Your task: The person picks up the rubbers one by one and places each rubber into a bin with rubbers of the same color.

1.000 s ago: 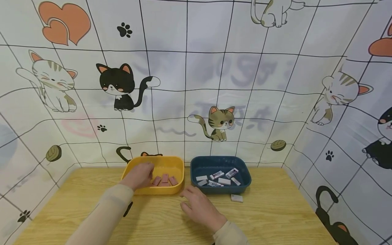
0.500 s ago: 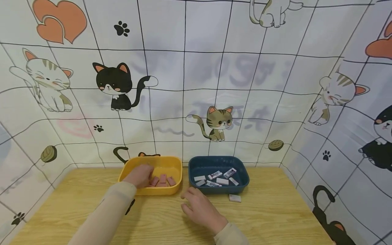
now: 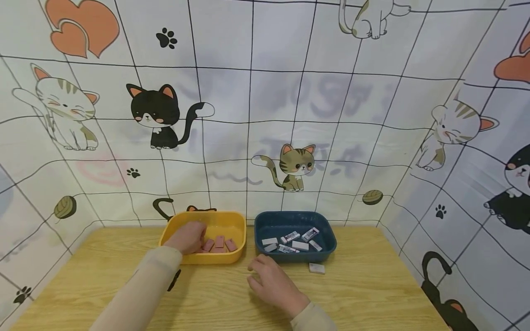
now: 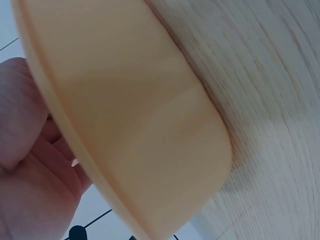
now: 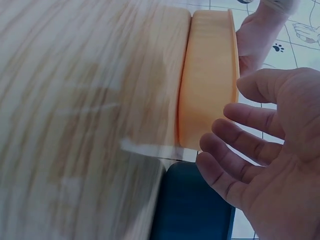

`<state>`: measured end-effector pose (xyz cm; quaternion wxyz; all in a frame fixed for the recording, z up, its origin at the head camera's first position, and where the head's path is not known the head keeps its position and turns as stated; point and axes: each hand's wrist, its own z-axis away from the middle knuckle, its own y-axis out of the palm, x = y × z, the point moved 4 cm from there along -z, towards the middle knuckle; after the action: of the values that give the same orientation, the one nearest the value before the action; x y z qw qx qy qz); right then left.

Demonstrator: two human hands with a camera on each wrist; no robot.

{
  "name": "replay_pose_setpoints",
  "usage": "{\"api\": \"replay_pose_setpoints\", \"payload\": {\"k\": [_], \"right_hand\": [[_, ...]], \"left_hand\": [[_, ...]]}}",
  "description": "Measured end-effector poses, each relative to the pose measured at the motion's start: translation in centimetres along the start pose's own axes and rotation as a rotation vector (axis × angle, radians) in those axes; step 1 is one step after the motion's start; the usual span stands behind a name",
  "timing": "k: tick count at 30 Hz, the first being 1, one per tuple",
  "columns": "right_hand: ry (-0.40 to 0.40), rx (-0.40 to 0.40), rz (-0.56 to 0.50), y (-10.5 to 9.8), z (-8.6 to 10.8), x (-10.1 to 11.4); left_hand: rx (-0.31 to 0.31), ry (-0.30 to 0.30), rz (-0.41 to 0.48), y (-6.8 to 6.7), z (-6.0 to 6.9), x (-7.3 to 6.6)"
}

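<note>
My left hand (image 3: 189, 236) reaches over the near left side of a yellow tray (image 3: 238, 225) that holds several small pink blocks (image 3: 220, 241). Its fingertips are hidden in the head view. In the left wrist view the fingers of the left hand (image 4: 35, 165) bend behind the tray's wall (image 4: 135, 110), and whether they grip a block cannot be made out. Over the table in front of the trays is my right hand (image 3: 273, 282). The right wrist view shows the right hand (image 5: 275, 145) with loosely bent, spread fingers and nothing between them.
Right of the yellow tray stands a dark blue tray (image 3: 331, 250) with several small white eraser-like blocks (image 3: 300, 246), some with dark print. One white block (image 3: 317, 268) lies on the wooden table (image 3: 364, 294) before it. A cat-patterned cloth (image 3: 232, 92) rises behind the table.
The left hand stays inside the yellow tray with only slight movement. My right hand has shifted slightly to the right. The trays and blocks look unchanged.
</note>
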<state>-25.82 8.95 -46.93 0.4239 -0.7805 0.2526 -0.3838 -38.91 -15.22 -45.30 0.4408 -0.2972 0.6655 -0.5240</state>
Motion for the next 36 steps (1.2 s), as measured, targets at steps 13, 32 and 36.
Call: {"api": "replay_pose_setpoints", "payload": {"k": [13,32,36], "right_hand": [[0.122,0.001,-0.019,-0.8,1.3,-1.6],[0.098,-0.158,0.084,-2.7,3.4,-4.3],[0.14,-0.153,0.043,-3.2,3.7,-4.8]], "left_hand": [[-0.044,-0.079,0.113,-1.5,1.7,-1.6],[-0.301,0.112,0.095,-2.4,5.0,-6.5],[-0.337,0.138,0.093,-2.3,5.5,-7.0]]}}
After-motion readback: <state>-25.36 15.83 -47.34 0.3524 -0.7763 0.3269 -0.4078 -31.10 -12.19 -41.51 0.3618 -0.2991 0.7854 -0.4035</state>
